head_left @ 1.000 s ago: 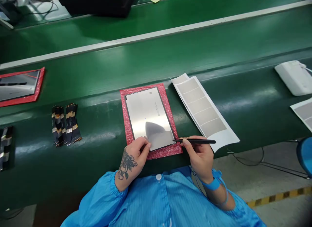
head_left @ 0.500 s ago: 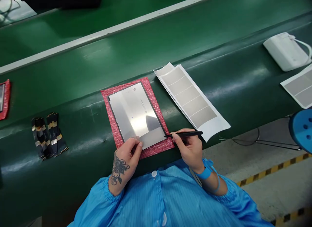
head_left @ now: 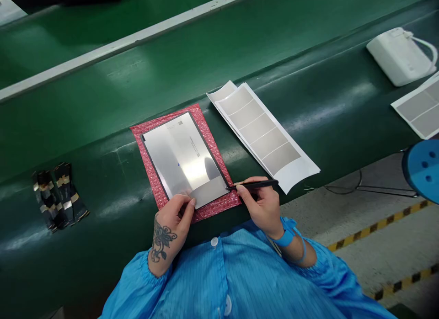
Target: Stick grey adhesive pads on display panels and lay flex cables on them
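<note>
A silver-backed display panel with a dark border lies on a red bubble-wrap sheet. Across its near end is a grey rectangular sticker. My left hand pinches the sticker's left corner between thumb and fingers, close to the panel's near left edge. In my right hand are black tweezers, held almost level. Their tips meet the sticker's right end at the panel's right edge; whether they grip it or only touch it, I cannot tell.
Right of the panel lie overlapping sheets of grey stickers. Several black flex cables rest at the left. Far right are a white case with a handle, another sticker sheet and a blue stool beyond the green bench edge.
The whole view has shifted slightly, so the panel and sheets appear a little further left and up. Both hands keep nearly the same places on the sticker.
</note>
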{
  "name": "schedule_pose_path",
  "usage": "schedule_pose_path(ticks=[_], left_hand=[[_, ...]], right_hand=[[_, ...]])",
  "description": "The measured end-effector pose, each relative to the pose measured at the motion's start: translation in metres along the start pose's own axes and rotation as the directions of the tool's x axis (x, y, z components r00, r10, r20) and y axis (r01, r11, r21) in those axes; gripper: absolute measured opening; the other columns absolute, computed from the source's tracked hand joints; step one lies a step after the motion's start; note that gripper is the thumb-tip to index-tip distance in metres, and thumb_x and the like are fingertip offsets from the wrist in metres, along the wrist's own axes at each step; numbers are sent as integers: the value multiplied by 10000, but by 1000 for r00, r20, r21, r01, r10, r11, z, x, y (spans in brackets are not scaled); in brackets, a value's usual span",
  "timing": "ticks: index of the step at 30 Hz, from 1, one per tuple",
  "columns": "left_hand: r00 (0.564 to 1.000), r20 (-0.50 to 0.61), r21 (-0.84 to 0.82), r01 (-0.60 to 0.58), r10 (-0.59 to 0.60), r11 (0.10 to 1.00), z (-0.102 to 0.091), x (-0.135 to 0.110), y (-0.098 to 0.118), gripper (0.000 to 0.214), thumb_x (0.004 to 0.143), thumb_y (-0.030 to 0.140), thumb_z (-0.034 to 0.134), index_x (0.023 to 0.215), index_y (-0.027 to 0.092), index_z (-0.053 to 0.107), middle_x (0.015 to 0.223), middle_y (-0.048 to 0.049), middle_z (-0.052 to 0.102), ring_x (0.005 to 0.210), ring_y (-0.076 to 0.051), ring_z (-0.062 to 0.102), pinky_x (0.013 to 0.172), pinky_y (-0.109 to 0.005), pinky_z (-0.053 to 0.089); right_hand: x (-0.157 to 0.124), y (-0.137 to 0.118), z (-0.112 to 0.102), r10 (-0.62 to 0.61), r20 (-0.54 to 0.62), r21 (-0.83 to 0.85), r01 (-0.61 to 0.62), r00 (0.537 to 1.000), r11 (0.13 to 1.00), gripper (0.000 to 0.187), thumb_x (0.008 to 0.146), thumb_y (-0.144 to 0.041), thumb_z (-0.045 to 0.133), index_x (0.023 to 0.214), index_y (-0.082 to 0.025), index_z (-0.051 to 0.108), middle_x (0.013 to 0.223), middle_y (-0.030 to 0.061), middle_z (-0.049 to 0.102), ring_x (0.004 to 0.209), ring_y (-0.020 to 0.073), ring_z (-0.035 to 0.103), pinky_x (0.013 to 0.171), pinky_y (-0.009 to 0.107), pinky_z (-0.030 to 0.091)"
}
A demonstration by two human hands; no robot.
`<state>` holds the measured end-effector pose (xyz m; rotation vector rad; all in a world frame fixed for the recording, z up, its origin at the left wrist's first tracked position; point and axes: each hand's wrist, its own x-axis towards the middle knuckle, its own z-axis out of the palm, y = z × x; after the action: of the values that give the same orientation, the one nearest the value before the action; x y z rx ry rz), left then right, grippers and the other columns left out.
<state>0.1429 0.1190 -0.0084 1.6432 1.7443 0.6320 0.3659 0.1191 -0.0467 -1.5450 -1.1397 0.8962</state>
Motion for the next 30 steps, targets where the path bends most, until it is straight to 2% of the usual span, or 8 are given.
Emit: schedule_pose_path(ticks=[7,16,23,30], left_hand=[[1000,-4,8,-16,16,1000,1,0,0,251,945,328,615,712,243,656,593,48,622,499,-122,538,501,-232,413],[997,0,93,-72,72,993,6,-4,-2,246,977,296,563,750,244,642,642,25,615,539,-138,538,599,-249,489],[994,6,138,-110,111,984,9,-6,-5,288,1004,311,529,745,238,631,685,9,622,574,-139,555,610,-251,480],[996,31,125,-86,82,988,9,-5,-2,286,1002,310,532,744,242,635,685,-9,622,582,-152,535,610,-272,483]], right_hand=[[0,2,0,-5,-9,-5,5,1000,1000,96,904,-350,775,899,-268,725,782,6,791,669,203,756,634,312,640],[-3,9,1,13,-27,-23,-14,1000,1000,180,900,-439,801,916,-267,750,814,37,825,702,235,791,639,348,664],[-5,15,-1,26,-11,-43,-26,1000,999,231,915,-478,797,954,-260,731,843,33,832,731,245,807,676,374,668],[-4,12,-1,43,-12,-49,-43,999,998,240,908,-482,795,944,-254,729,835,39,834,732,245,811,677,375,668]])
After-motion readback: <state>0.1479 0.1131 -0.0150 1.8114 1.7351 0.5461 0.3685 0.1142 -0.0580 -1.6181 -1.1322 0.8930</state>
